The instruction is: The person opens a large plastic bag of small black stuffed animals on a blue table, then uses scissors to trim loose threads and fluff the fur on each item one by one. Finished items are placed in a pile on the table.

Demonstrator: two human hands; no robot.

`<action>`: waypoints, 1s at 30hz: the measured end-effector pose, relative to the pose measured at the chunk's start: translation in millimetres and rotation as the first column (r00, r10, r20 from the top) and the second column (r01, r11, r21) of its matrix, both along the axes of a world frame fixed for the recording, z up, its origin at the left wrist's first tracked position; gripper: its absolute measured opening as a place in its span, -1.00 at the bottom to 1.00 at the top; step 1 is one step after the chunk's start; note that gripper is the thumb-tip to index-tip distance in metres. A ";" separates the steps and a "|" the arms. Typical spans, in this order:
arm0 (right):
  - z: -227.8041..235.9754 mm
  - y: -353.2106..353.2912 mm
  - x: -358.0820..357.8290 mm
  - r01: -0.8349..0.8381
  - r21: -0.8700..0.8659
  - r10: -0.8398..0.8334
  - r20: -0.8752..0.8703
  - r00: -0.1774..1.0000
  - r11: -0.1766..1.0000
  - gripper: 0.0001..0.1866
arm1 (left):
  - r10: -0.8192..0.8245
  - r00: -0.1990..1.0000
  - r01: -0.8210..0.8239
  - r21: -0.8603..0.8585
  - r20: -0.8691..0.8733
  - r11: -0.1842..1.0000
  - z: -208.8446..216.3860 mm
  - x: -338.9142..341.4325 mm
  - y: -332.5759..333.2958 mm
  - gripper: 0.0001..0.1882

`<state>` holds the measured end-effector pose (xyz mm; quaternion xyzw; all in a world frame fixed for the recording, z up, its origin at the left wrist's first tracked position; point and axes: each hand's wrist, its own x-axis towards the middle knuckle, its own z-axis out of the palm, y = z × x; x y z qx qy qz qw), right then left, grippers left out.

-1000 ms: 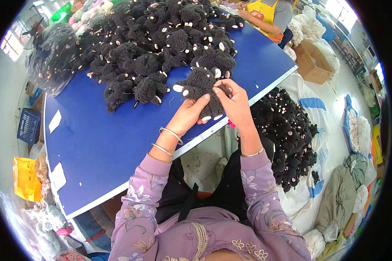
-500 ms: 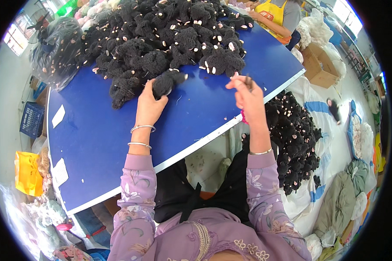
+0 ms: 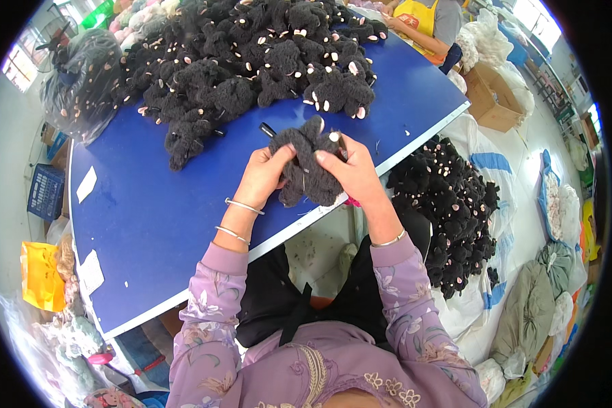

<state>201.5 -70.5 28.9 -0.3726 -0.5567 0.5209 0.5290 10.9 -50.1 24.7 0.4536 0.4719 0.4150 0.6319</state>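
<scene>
A fuzzy black plush toy (image 3: 307, 163) with pale pink-white tips is held above the near edge of the blue table. My left hand (image 3: 262, 178) grips its left side, thumb pressed on the front. My right hand (image 3: 355, 170) closes on the right side, thumb also on the front. A dark, thin object (image 3: 338, 144) shows by the right fingers; its kind is unclear. Beyond the toy's upper left sticks out a short black rod-like piece (image 3: 268, 129). Thin pale threads show on the plush. Its underside and most fingertips are hidden.
A large heap of black plush toys (image 3: 231, 68) covers the table's far side. Another pile (image 3: 449, 217) lies low at the right on white sheeting. A filled clear bag (image 3: 81, 88) stands far left, a cardboard box (image 3: 489, 95) right. Another person (image 3: 425, 27) works across the table.
My left hand has drawn a plush toy nearer, and my right hand has come down and left to grip it too. A black toy seen mid-air at the right no longer shows there.
</scene>
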 end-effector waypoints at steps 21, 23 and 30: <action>0.6 -3.4 -21.2 0.184 0.387 -0.350 0.420 0.838 0.904 -0.84 | 0.263 0.925 -0.307 0.128 0.276 0.943 -10.1 12.8 3.5 -0.75; -1.9 -2.3 -19.3 0.175 0.236 -0.243 0.304 0.921 0.956 -0.87 | 0.240 0.937 -0.277 0.121 0.252 0.953 -9.9 13.0 1.1 -0.75; 15.7 -6.0 -2.6 0.141 -0.017 -0.141 0.011 0.990 0.990 -0.86 | 0.294 0.908 -0.327 0.067 0.298 0.942 -4.7 13.9 3.2 -0.74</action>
